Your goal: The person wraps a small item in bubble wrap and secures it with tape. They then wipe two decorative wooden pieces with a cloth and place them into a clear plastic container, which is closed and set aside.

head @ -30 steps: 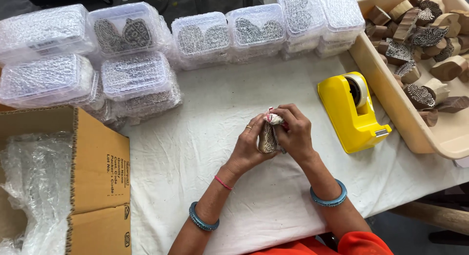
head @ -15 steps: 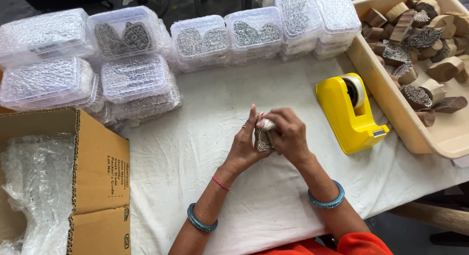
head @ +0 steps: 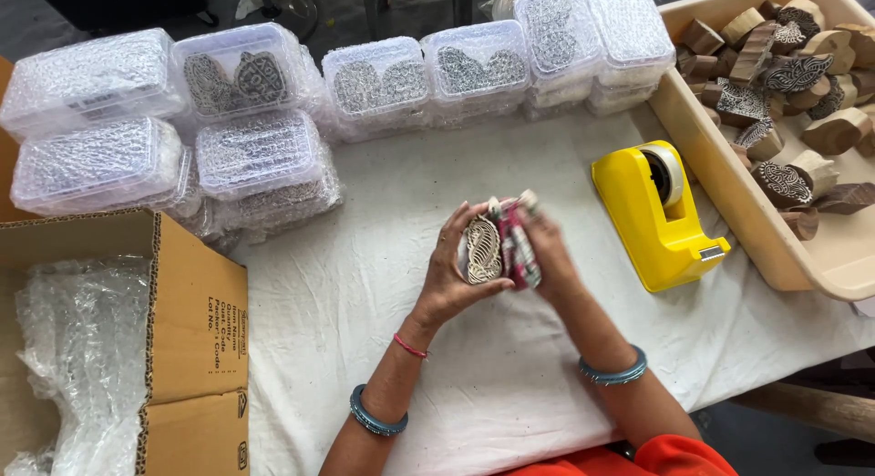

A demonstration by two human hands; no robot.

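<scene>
Both my hands are up over the white-clothed table (head: 365, 285), gripping one carved wooden block (head: 483, 250) between them. My left hand (head: 453, 280) cups it from below and the side, fingers curled around its edge; my right hand (head: 545, 253) is closed on the other side, pressing a strip of red-and-white patterned stuff (head: 516, 244) against the block. I can't tell if that strip is cloth or paper. The block's face is toward me: pale, oval-ish, dense carved swirl pattern, darker wood at the rim. Just right of my hands sits a yellow tape dispenser (head: 658, 216), beyond it a beige tray (head: 729, 180) of loose carved blocks. Ahead of my hands: stacked clear plastic boxes (head: 255, 121). Left of my hands: open cardboard box (head: 196, 321) lined with bubble wrap (head: 82, 348).
</scene>
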